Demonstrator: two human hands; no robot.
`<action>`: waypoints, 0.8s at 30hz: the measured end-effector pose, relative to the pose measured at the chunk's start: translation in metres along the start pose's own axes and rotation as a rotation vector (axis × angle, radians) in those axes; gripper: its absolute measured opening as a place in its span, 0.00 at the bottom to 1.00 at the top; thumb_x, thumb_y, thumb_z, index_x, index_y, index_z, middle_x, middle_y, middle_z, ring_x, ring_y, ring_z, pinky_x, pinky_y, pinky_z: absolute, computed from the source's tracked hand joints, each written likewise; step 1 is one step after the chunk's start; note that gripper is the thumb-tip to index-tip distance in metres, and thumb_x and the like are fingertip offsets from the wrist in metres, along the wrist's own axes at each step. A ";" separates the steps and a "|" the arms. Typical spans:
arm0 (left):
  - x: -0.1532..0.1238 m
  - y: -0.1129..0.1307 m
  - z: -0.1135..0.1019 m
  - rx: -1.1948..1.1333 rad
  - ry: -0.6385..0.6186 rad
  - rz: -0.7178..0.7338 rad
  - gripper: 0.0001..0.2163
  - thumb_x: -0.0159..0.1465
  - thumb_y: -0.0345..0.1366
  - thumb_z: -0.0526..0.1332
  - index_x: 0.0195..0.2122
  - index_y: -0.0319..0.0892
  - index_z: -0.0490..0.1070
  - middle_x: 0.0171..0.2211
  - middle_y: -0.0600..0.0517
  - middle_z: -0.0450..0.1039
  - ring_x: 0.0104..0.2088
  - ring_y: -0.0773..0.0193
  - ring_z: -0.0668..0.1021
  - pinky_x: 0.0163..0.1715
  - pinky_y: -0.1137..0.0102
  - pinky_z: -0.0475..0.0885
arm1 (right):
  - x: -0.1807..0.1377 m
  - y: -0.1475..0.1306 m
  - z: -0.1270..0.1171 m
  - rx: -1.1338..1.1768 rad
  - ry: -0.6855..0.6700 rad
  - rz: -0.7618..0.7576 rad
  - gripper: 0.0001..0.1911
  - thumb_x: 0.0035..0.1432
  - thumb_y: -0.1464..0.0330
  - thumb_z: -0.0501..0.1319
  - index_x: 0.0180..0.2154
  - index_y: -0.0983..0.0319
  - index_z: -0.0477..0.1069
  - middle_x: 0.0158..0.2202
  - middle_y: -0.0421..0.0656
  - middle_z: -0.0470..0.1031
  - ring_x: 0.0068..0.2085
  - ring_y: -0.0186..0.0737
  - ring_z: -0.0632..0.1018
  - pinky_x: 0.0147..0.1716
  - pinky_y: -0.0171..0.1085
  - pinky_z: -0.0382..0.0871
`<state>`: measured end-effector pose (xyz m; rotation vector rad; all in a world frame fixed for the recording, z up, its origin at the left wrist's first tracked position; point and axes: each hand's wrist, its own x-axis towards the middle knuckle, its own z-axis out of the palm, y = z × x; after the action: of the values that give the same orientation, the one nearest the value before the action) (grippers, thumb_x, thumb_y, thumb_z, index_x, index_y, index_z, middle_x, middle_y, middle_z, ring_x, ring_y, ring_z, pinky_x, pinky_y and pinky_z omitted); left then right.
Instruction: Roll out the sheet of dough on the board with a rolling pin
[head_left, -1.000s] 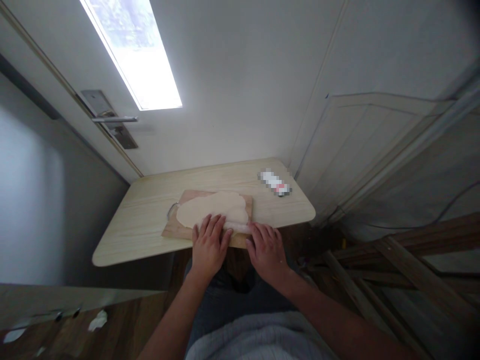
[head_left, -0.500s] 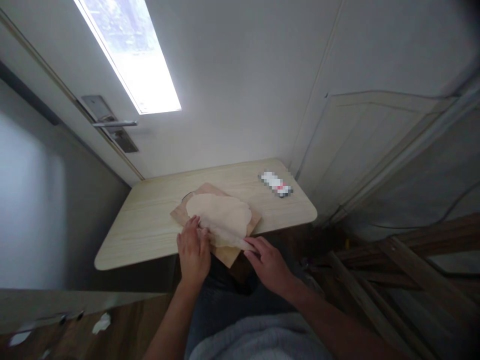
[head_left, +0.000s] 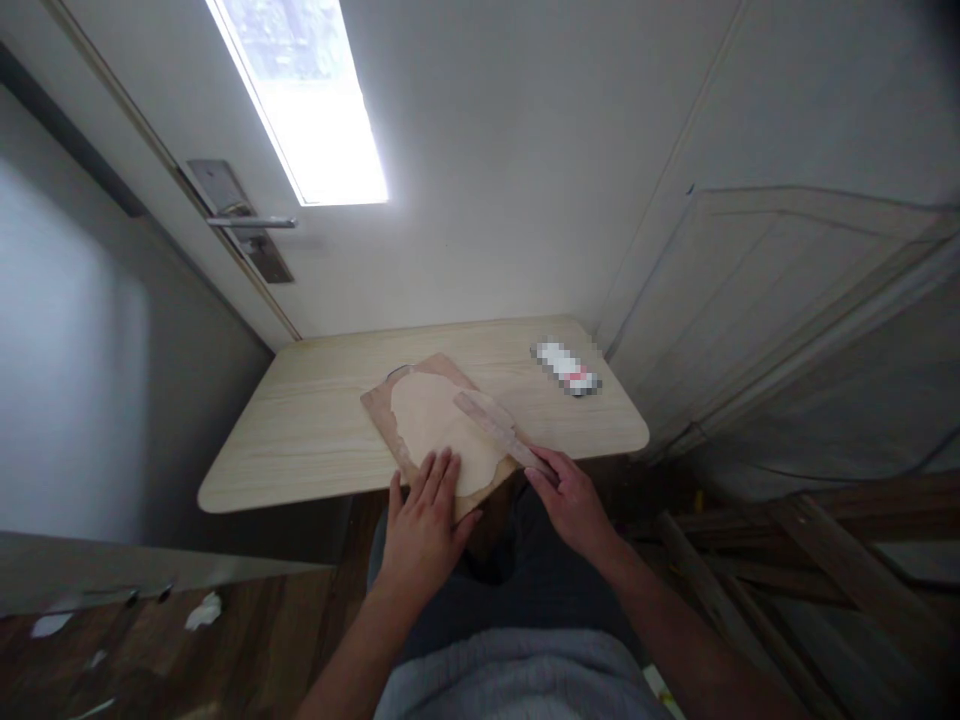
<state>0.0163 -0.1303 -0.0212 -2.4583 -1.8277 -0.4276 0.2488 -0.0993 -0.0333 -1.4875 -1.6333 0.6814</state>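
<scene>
A flat sheet of pale dough [head_left: 435, 425] lies on a wooden board [head_left: 382, 415] that sits turned at an angle on a light wooden table [head_left: 315, 430]. My left hand [head_left: 424, 520] rests flat with its fingers spread on the near edge of the dough and board. My right hand [head_left: 574, 500] is closed on the near end of a thin rolling pin [head_left: 491, 425], which lies slanted across the right side of the dough.
A small blurred white and red object [head_left: 566, 368] lies at the table's far right. A white door with a metal handle [head_left: 251, 225] stands behind the table. Wooden slats [head_left: 825, 560] lie to the right. White scraps [head_left: 202, 610] dot the floor at left.
The board and dough have been turned further round. The rolling pin went from lying across the near edge under both hands to slanting over the dough, held by my right hand alone.
</scene>
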 end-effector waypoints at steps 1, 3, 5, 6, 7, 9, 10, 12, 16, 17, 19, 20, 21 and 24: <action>-0.004 -0.005 -0.001 -0.003 0.000 0.005 0.31 0.67 0.48 0.58 0.69 0.46 0.55 0.68 0.43 0.59 0.68 0.47 0.61 0.65 0.40 0.52 | 0.000 0.000 -0.001 -0.005 -0.012 -0.001 0.18 0.64 0.62 0.57 0.52 0.60 0.73 0.51 0.49 0.77 0.52 0.46 0.77 0.55 0.46 0.70; -0.011 -0.016 -0.003 -0.006 0.004 0.003 0.30 0.68 0.47 0.57 0.69 0.48 0.54 0.67 0.43 0.60 0.68 0.47 0.62 0.65 0.38 0.50 | 0.001 0.000 -0.003 -0.019 -0.046 -0.012 0.18 0.64 0.62 0.57 0.52 0.60 0.74 0.51 0.49 0.77 0.51 0.46 0.78 0.54 0.46 0.70; -0.017 -0.025 -0.005 -0.007 0.006 -0.005 0.29 0.68 0.47 0.57 0.69 0.50 0.55 0.67 0.44 0.61 0.67 0.47 0.63 0.65 0.37 0.49 | 0.002 -0.002 -0.005 -0.037 -0.077 -0.033 0.17 0.64 0.62 0.57 0.51 0.60 0.74 0.50 0.48 0.78 0.50 0.45 0.78 0.54 0.45 0.70; -0.019 -0.029 -0.006 -0.006 0.005 -0.010 0.29 0.68 0.47 0.57 0.69 0.51 0.55 0.67 0.45 0.62 0.67 0.47 0.63 0.65 0.36 0.49 | 0.003 -0.003 -0.006 -0.046 -0.088 -0.043 0.17 0.64 0.62 0.58 0.51 0.60 0.74 0.49 0.48 0.78 0.50 0.45 0.78 0.53 0.45 0.71; -0.020 -0.034 -0.007 -0.004 0.004 -0.014 0.28 0.68 0.47 0.57 0.69 0.52 0.55 0.66 0.45 0.62 0.67 0.47 0.63 0.65 0.36 0.48 | 0.003 -0.004 -0.007 -0.054 -0.093 -0.052 0.17 0.64 0.62 0.58 0.51 0.60 0.74 0.49 0.48 0.78 0.50 0.45 0.78 0.53 0.44 0.71; -0.022 -0.042 -0.011 -0.002 0.002 -0.023 0.29 0.67 0.46 0.58 0.69 0.54 0.56 0.66 0.47 0.63 0.67 0.47 0.63 0.65 0.35 0.48 | 0.006 -0.007 -0.008 -0.067 -0.098 -0.067 0.17 0.64 0.62 0.58 0.51 0.60 0.74 0.49 0.47 0.78 0.50 0.45 0.78 0.53 0.44 0.71; -0.022 -0.047 -0.012 0.000 0.001 -0.031 0.29 0.67 0.46 0.59 0.68 0.55 0.56 0.66 0.47 0.63 0.67 0.46 0.63 0.65 0.35 0.48 | 0.007 -0.009 -0.009 -0.073 -0.099 -0.071 0.17 0.64 0.62 0.58 0.51 0.60 0.74 0.49 0.47 0.78 0.50 0.45 0.78 0.53 0.44 0.71; -0.023 -0.056 -0.016 0.005 -0.006 -0.050 0.28 0.66 0.45 0.61 0.67 0.57 0.58 0.66 0.48 0.63 0.67 0.46 0.62 0.65 0.36 0.49 | 0.009 -0.014 -0.008 -0.084 -0.110 -0.080 0.16 0.64 0.63 0.58 0.51 0.60 0.74 0.49 0.47 0.78 0.50 0.44 0.78 0.53 0.43 0.70; -0.022 -0.075 -0.019 -0.023 -0.083 -0.056 0.29 0.66 0.41 0.60 0.68 0.57 0.57 0.68 0.48 0.58 0.68 0.47 0.62 0.63 0.37 0.55 | 0.013 -0.024 -0.004 -0.095 -0.175 -0.123 0.15 0.64 0.65 0.60 0.51 0.60 0.74 0.48 0.47 0.78 0.49 0.43 0.77 0.53 0.43 0.70; -0.020 -0.079 -0.018 -0.040 -0.104 -0.048 0.29 0.66 0.40 0.59 0.68 0.56 0.56 0.69 0.48 0.58 0.68 0.48 0.62 0.63 0.38 0.56 | 0.015 -0.026 -0.002 -0.099 -0.193 -0.143 0.15 0.64 0.66 0.60 0.51 0.60 0.74 0.48 0.47 0.78 0.49 0.43 0.77 0.53 0.43 0.70; -0.017 -0.085 -0.017 -0.077 -0.134 -0.029 0.29 0.66 0.40 0.59 0.68 0.54 0.55 0.69 0.47 0.57 0.69 0.49 0.61 0.62 0.39 0.57 | 0.018 -0.032 0.002 -0.114 -0.216 -0.186 0.15 0.63 0.66 0.60 0.51 0.60 0.74 0.47 0.46 0.78 0.49 0.43 0.77 0.52 0.42 0.69; -0.015 -0.086 -0.016 -0.094 -0.143 -0.020 0.29 0.66 0.40 0.59 0.69 0.54 0.55 0.69 0.46 0.57 0.69 0.49 0.60 0.62 0.40 0.58 | 0.021 -0.034 0.004 -0.122 -0.219 -0.204 0.15 0.63 0.67 0.60 0.51 0.60 0.74 0.47 0.46 0.78 0.49 0.43 0.77 0.52 0.42 0.69; -0.012 -0.088 -0.016 -0.110 -0.150 -0.011 0.29 0.66 0.40 0.59 0.69 0.53 0.54 0.69 0.46 0.56 0.69 0.49 0.59 0.62 0.40 0.58 | 0.023 -0.036 0.006 -0.130 -0.220 -0.218 0.15 0.63 0.67 0.60 0.51 0.60 0.74 0.47 0.46 0.78 0.49 0.43 0.77 0.53 0.43 0.69; -0.007 -0.087 -0.014 -0.138 -0.151 0.011 0.29 0.67 0.40 0.59 0.69 0.53 0.54 0.70 0.46 0.55 0.70 0.50 0.57 0.63 0.40 0.58 | 0.030 -0.040 0.012 -0.151 -0.216 -0.239 0.14 0.63 0.68 0.61 0.51 0.60 0.74 0.47 0.46 0.78 0.50 0.43 0.76 0.53 0.43 0.68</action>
<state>-0.0705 -0.1131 -0.0205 -2.6589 -1.8987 -0.3907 0.2180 -0.0746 -0.0003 -1.3275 -2.0285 0.6127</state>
